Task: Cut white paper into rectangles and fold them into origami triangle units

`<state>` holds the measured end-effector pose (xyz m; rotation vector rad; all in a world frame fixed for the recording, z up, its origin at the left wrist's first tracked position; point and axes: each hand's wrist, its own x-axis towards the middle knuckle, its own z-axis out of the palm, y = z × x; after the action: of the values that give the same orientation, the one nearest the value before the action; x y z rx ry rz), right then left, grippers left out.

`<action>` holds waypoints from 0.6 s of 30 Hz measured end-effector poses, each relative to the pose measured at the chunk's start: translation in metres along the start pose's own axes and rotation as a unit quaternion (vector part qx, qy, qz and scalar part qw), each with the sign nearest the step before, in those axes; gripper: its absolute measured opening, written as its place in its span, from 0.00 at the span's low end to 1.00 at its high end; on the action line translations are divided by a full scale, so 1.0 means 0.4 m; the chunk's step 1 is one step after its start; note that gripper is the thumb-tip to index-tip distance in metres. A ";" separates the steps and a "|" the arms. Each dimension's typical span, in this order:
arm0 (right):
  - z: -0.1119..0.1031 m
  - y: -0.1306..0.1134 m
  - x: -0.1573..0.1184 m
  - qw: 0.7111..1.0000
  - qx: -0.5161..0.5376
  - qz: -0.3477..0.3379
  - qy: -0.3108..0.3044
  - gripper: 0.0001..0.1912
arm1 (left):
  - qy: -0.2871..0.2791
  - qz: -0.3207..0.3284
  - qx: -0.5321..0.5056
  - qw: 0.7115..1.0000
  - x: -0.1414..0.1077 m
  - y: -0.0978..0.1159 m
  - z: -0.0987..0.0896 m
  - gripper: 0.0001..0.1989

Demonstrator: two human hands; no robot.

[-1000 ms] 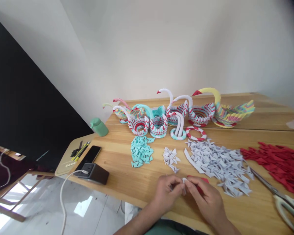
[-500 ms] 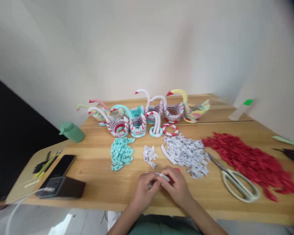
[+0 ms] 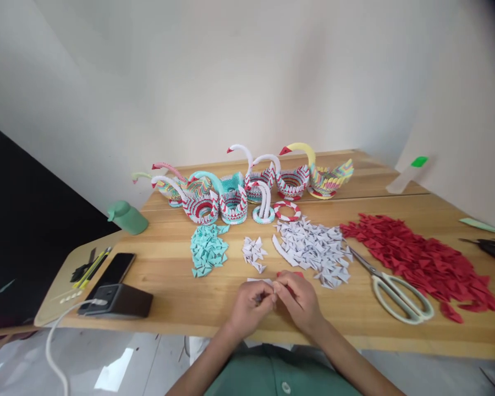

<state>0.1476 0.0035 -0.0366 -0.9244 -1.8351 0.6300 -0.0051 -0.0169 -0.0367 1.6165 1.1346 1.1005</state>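
Note:
My left hand (image 3: pixel 253 305) and my right hand (image 3: pixel 299 300) meet at the fingertips near the table's front edge. Both are closed in a pinch on a small folded white paper piece (image 3: pixel 274 288), mostly covered by the fingers. Just beyond the left knuckles some white paper (image 3: pixel 259 280) shows, and a bit of red paper (image 3: pixel 291 274) peeks out past my right hand. Closest ahead is a small cluster of white folded triangles (image 3: pixel 254 253). Right of it spreads a larger pile of white triangles (image 3: pixel 317 250), with a curved white strip (image 3: pixel 284 252) at its left side.
Teal triangles (image 3: pixel 208 250) lie left, red triangles (image 3: pixel 424 256) right, beside scissors (image 3: pixel 400 294). Paper swans (image 3: pixel 200 206) and a red-white ring (image 3: pixel 287 211) stand behind. At left are a green bottle (image 3: pixel 127 217), a phone (image 3: pixel 117 268) and a dark box (image 3: pixel 121 301) with a cable.
My hands stay together, with the fingertips drawn closer over the white piece, which shows less now. The whole view has shifted slightly, bringing more of the green shirt into sight.

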 end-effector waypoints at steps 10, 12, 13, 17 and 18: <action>-0.002 0.000 0.008 0.998 0.045 0.044 -0.008 0.14 | 0.033 -0.006 -0.013 0.999 0.005 -0.008 -0.002 0.11; -0.005 0.001 0.009 0.996 0.055 0.069 -0.021 0.12 | 0.057 -0.022 -0.032 0.998 0.006 -0.008 -0.002 0.11; -0.005 0.003 0.008 0.995 0.055 0.079 -0.028 0.11 | 0.071 -0.029 -0.040 0.996 0.007 -0.008 -0.002 0.11; 0.000 0.015 0.005 0.992 0.020 0.110 -0.053 0.12 | 0.110 -0.038 -0.046 0.992 0.009 -0.005 -0.004 0.12; 0.002 0.017 0.005 0.992 0.012 0.114 -0.055 0.14 | 0.113 -0.038 -0.045 0.992 0.010 -0.004 -0.005 0.12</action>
<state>0.1484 0.0089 -0.0410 -1.1134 -1.8273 0.8568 -0.0064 -0.0125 -0.0371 1.3941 1.2626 1.2896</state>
